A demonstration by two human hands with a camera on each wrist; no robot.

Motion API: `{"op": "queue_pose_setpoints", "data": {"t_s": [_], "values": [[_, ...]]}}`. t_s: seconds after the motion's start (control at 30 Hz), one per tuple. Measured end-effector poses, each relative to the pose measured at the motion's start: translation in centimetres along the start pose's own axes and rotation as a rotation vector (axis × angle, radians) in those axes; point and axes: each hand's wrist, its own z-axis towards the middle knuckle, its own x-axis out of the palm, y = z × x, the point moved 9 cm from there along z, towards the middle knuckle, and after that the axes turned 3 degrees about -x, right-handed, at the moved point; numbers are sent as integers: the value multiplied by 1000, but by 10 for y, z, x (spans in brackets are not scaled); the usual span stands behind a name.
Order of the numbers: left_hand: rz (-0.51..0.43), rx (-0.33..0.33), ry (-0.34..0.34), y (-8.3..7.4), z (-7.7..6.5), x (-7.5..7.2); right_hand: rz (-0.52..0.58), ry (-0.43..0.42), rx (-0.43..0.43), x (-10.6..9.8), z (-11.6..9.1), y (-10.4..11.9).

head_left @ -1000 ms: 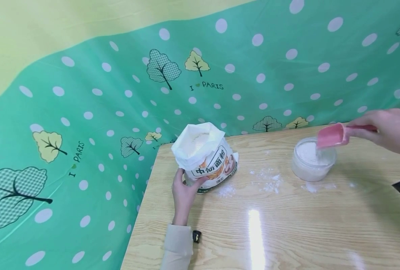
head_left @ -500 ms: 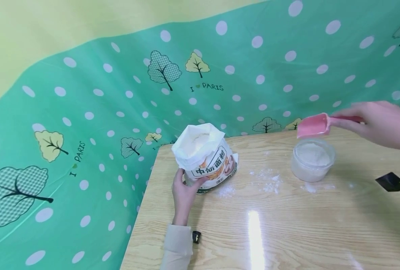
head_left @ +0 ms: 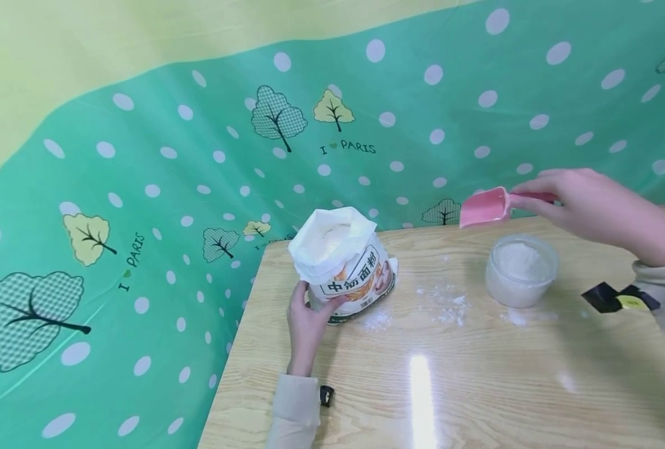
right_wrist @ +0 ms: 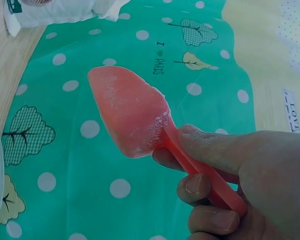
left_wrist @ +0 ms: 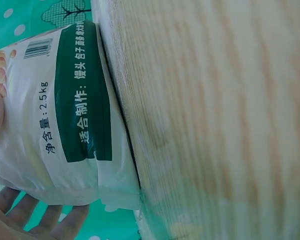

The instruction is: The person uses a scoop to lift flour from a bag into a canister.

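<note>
An open-topped white flour bag (head_left: 360, 274) with Chinese lettering stands at the back left of the table. My left hand (head_left: 308, 324) grips its lower left side; in the left wrist view the thumb lies on the front and the fingers (left_wrist: 50, 217) curl along the other side. My right hand (head_left: 579, 202) holds a pink scoop (head_left: 485, 207) by its handle, in the air up and left of a clear round tub (head_left: 521, 293) of white flour (head_left: 518, 259). A dusting of flour clings to the scoop near the handle in the right wrist view.
Spilled flour (head_left: 450, 305) speckles the wooden table (head_left: 366, 386) between bag and tub. A green curtain (head_left: 197, 187) with dots and trees hangs directly behind and left of the table. Dark straps show at both wrists.
My right hand has carried the pink scoop leftward and up, off the tub's rim toward the bag. The left hand and flour bag have stayed in place.
</note>
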Motion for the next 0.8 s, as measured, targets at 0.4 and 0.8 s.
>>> {"op": "queue_pose_setpoints", "data": {"t_s": [0.4, 0.8], "values": [[23, 8, -3, -2, 0, -1, 64, 14, -75, 12, 17, 42], [8, 20, -1, -2, 0, -1, 108, -18, -123, 15, 34, 75]]}}
